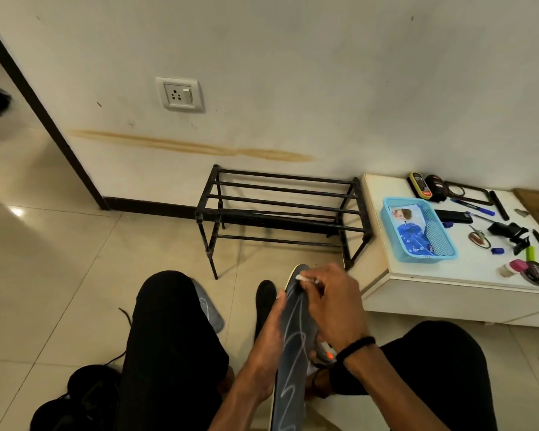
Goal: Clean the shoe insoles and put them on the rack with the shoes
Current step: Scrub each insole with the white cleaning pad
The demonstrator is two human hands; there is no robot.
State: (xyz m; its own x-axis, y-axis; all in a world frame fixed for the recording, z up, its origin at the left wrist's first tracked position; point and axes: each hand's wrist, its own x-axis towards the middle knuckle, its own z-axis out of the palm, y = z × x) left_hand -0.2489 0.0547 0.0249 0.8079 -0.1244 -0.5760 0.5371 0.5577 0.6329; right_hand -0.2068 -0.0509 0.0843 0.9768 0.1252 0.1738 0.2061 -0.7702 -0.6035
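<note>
— What are the hands doing at bottom center?

— The right hand (330,303), a black band at its wrist, has its fingers curled around a small white wipe (302,278), pressed against the toe end of a dark grey insole (293,343) marked with pale squiggly lines. The left hand (268,346) grips the insole's left edge, thumb on top, holding it upright between the person's black-trousered knees.

— And the second insole?

— A grey insole (210,312) lies on the tiled floor just right of the left knee, partly hidden by it. A black shoe (263,303) sits on the floor just left of the held insole; more black shoes (75,402) with loose laces are at lower left.

— Where is the rack?

— The black shoe rack (280,209) stands against the wall at center frame, its bars bare. Just to its right, a low white cabinet (448,284) carries a blue basket (419,233), polish containers, pens and other small items. A wall socket (179,94) is at upper left.
</note>
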